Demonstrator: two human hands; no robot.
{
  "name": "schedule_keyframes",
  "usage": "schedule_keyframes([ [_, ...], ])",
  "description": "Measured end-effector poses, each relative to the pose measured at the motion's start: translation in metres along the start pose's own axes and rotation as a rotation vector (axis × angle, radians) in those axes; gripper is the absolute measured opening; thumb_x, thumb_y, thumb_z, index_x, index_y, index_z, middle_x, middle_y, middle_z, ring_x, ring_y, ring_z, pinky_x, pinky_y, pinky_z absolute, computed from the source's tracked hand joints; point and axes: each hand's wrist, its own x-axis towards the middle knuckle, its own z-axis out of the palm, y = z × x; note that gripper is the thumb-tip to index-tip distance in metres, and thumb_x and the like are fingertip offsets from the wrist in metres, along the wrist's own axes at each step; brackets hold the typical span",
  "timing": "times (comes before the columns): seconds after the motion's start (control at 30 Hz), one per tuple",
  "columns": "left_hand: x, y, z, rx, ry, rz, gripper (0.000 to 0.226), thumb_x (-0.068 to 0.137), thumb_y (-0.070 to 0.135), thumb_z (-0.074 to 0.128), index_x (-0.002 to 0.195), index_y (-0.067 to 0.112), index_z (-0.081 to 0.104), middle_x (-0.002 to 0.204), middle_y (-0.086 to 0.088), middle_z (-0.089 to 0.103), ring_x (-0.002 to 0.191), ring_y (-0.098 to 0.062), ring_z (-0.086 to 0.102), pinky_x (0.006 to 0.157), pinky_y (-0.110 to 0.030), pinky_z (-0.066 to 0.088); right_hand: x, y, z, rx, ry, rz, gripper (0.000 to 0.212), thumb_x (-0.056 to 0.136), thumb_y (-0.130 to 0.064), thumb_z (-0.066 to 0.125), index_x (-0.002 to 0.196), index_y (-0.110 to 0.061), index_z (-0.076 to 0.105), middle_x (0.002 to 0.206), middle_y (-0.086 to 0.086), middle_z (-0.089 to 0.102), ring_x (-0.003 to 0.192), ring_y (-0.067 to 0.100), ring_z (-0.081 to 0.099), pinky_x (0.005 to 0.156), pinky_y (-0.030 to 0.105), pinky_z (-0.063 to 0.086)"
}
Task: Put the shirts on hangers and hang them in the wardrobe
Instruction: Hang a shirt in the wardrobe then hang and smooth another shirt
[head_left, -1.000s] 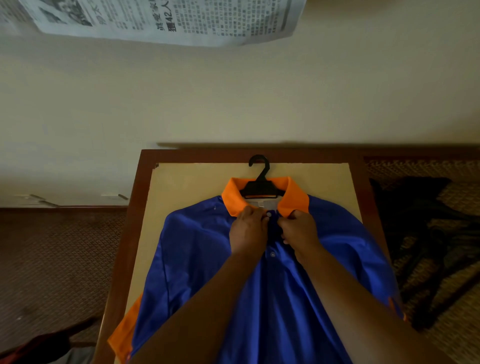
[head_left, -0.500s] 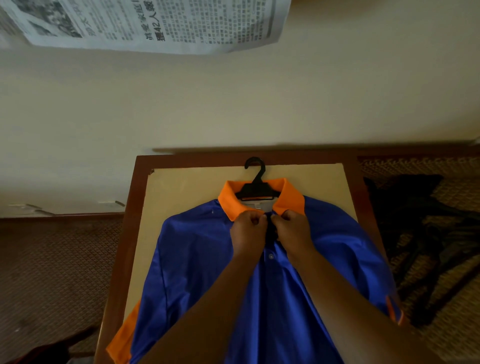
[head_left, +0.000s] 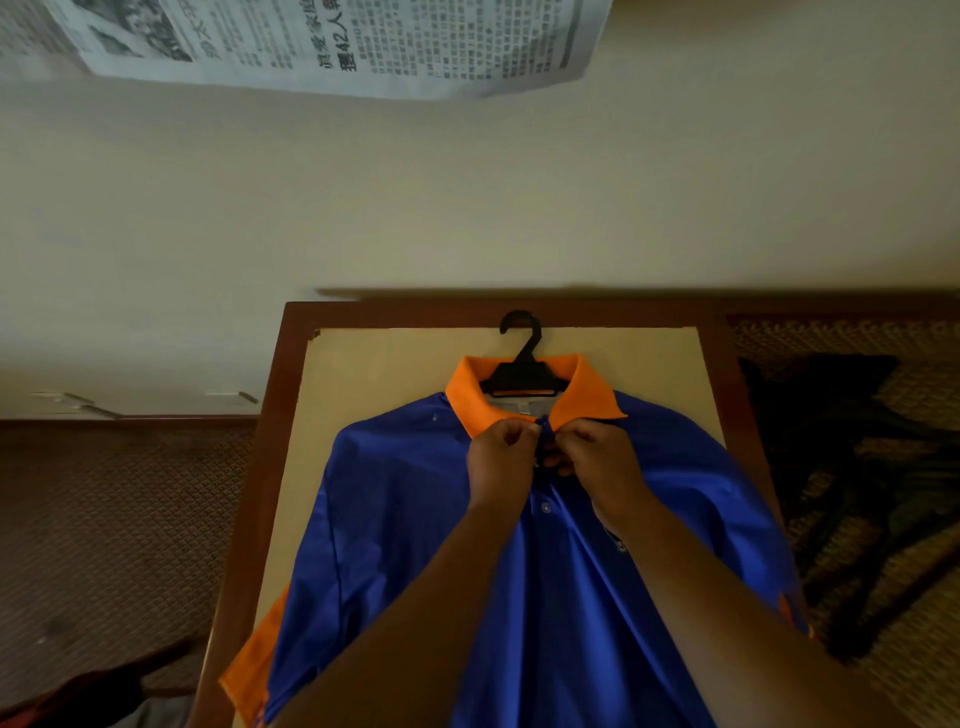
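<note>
The fingers (head_left: 519, 435) of the left hand (head_left: 501, 460) are curled and the blue placket just under the collar is pinched by them. The same placket is pinched from the other side by the curled fingers of the right hand (head_left: 597, 457), so that the two hands are almost touching at the top button. A second button (head_left: 545, 507) is seen lower, between the two wrists. The blue shirt (head_left: 415, 519) is spread flat, front side up, on the table (head_left: 275, 441), with its orange collar (head_left: 587, 392) toward the wall. A black hanger (head_left: 522, 371) is placed inside the neck, and its hook lies on the pale table top beyond the collar. Dark clothes (head_left: 831, 441) are lying on a woven surface to the right of the table. A newspaper (head_left: 337, 41) is seen on the wall above.
</note>
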Motion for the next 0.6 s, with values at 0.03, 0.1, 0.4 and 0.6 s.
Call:
schedule_keyframes([
  [0.03, -0.001, 0.000, 0.000, -0.002, 0.000, 0.004, 0.018, 0.093, 0.017, 0.059, 0.079, 0.013, 0.069, 0.070, 0.002, 0.066, 0.059, -0.001, 0.057, 0.053, -0.011, 0.046, -0.002, 0.000, -0.001, 0.002, 0.002, -0.017, 0.019, 0.091, -0.005, 0.053, 0.079, -0.004, 0.068, 0.073, 0.006, 0.070, 0.064, 0.012, 0.066, 0.060, 0.022, 0.049],
  [0.1, -0.002, 0.000, 0.000, -0.006, -0.001, 0.015, 0.018, 0.094, 0.017, 0.058, 0.080, 0.014, 0.070, 0.072, 0.002, 0.067, 0.060, 0.000, 0.058, 0.055, -0.012, 0.047, -0.002, -0.003, -0.001, 0.024, 0.004, -0.026, 0.013, 0.089, -0.005, 0.057, 0.082, -0.003, 0.067, 0.071, 0.004, 0.070, 0.058, 0.009, 0.065, 0.057, 0.020, 0.049],
  [0.4, -0.006, -0.013, -0.009, 0.302, -0.096, 0.339, 0.018, 0.093, 0.013, 0.057, 0.111, 0.016, 0.059, 0.094, 0.006, 0.063, 0.083, -0.005, 0.061, 0.073, -0.021, 0.053, 0.005, -0.015, -0.006, -0.046, -0.069, 0.013, 0.013, 0.089, -0.007, 0.062, 0.077, -0.010, 0.067, 0.073, 0.007, 0.064, 0.065, 0.018, 0.057, 0.059, 0.026, 0.046],
  [0.6, -0.001, -0.001, -0.002, 0.130, -0.003, 0.043, 0.015, 0.097, 0.016, 0.050, 0.090, 0.018, 0.063, 0.075, 0.006, 0.061, 0.063, -0.004, 0.053, 0.052, -0.013, 0.041, 0.008, -0.013, -0.003, 0.060, -0.086, 0.069, 0.020, 0.092, -0.007, 0.059, 0.073, -0.010, 0.062, 0.070, 0.004, 0.058, 0.066, 0.017, 0.052, 0.061, 0.029, 0.043],
])
